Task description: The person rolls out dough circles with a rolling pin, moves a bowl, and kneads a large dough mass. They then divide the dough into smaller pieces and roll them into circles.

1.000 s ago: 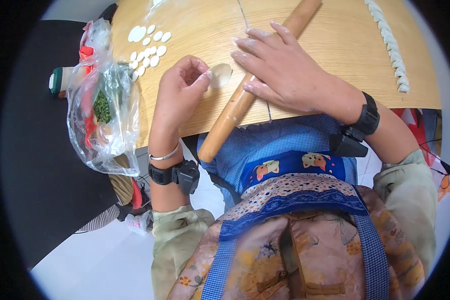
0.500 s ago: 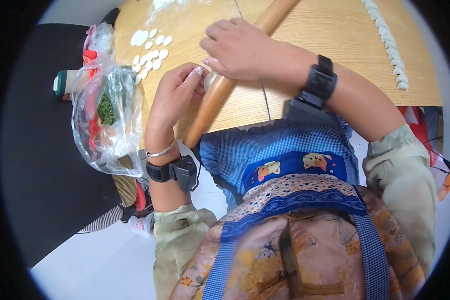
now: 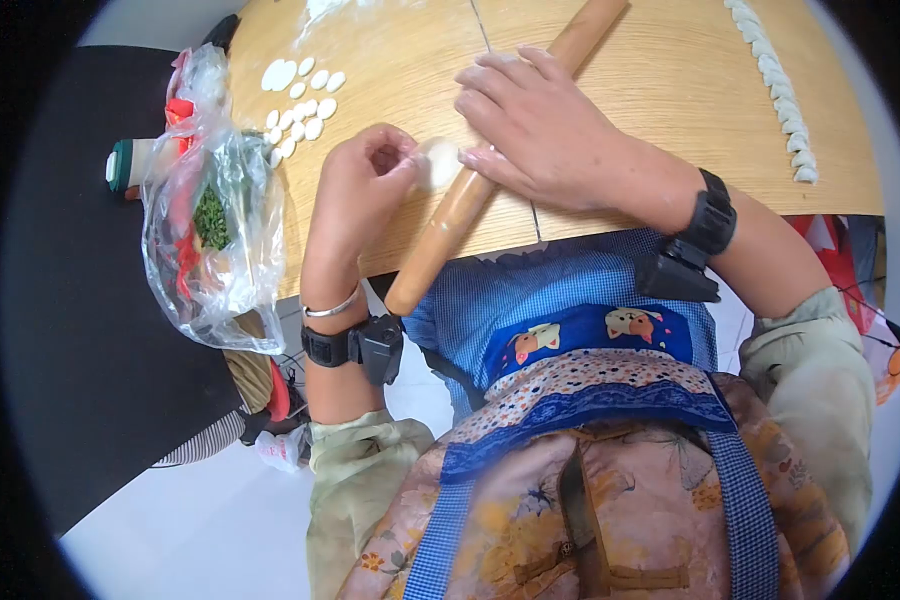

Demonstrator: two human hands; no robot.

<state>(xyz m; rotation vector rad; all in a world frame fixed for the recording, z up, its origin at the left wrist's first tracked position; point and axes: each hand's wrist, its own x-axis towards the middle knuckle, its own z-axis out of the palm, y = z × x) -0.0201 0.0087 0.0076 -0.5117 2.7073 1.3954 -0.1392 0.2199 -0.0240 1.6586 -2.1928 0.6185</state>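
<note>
A long wooden rolling pin (image 3: 440, 235) lies slantwise across the table's front edge, its near end jutting past the edge. My right hand (image 3: 545, 130) rests on the pin, palm down with the fingers stretched over it. Just left of the pin is a thin round of white dough (image 3: 437, 163). Its left edge is pinched between the thumb and fingers of my left hand (image 3: 370, 175). Several small flattened dough pieces (image 3: 313, 129) lie on the table to the upper left.
On the wooden table (image 3: 660, 110), a row of shaped dough pieces (image 3: 778, 90) runs down the right side. A clear plastic bag (image 3: 255, 230) with greens hangs at the left edge. White flour (image 3: 330, 8) marks the far side.
My right hand and the rolling pin have shifted right, uncovering more of the dough round. The fingers of my right hand are more spread over the pin.
</note>
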